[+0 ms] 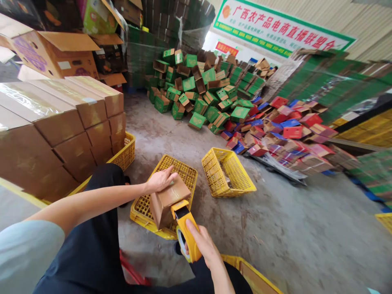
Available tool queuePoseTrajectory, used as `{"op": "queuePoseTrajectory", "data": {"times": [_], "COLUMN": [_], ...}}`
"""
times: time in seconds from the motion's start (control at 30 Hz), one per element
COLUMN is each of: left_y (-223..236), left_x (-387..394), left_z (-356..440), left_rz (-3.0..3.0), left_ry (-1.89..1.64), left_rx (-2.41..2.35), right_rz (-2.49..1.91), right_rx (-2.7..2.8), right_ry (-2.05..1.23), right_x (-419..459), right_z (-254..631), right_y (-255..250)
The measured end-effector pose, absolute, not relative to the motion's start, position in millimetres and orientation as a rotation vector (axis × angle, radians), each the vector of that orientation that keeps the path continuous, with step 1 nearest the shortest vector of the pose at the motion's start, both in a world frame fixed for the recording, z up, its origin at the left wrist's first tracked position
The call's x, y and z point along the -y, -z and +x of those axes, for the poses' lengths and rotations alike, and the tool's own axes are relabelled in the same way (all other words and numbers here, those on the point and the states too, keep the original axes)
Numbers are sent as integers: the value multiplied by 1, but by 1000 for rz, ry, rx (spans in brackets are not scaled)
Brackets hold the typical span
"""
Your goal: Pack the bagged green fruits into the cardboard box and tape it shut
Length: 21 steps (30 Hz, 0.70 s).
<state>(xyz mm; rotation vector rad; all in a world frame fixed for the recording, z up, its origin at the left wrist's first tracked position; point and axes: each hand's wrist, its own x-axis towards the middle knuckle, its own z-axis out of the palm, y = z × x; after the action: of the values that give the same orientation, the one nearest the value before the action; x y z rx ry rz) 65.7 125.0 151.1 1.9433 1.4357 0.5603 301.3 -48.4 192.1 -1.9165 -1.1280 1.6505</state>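
Note:
A brown cardboard box rests on an upturned yellow plastic crate in front of my knees. My left hand lies on the box's top near its far left edge, fingers stretched out. In my right hand is a yellow tape dispenser, its head against the near right edge of the box top. A roll of tape shows on the dispenser's left side. Some shiny tape is visible on the box top. The fingers of my right hand are partly hidden behind the dispenser.
Stacked taped boxes fill a yellow crate on my left. Another yellow crate stands on the floor ahead to the right. Heaps of green boxes and red and blue boxes lie beyond. Another crate is by my right leg.

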Motion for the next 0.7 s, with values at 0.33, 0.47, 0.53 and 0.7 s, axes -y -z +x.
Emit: {"op": "queuePoseTrajectory", "data": {"times": [0.33, 0.47, 0.53, 0.7], "left_y": [-157, -154, -150, -127], "left_x": [-122, -98, -91, -78], "left_z": [-19, -22, -14, 21], "left_rz": [1435, 1358, 1293, 1047], "left_ry": [-399, -473, -507, -606], "left_rx": [-1661, -1651, -1607, -1405], "right_rz": [-1867, -1972, -1993, -2107], "right_rx": [1500, 1672, 1742, 1597], "right_ry": [-1594, -1498, -1454, -1529], "right_x": [10, 24, 31, 32], "right_z": [244, 246, 252, 271], "right_y": [-197, -215, -230, -257]}}
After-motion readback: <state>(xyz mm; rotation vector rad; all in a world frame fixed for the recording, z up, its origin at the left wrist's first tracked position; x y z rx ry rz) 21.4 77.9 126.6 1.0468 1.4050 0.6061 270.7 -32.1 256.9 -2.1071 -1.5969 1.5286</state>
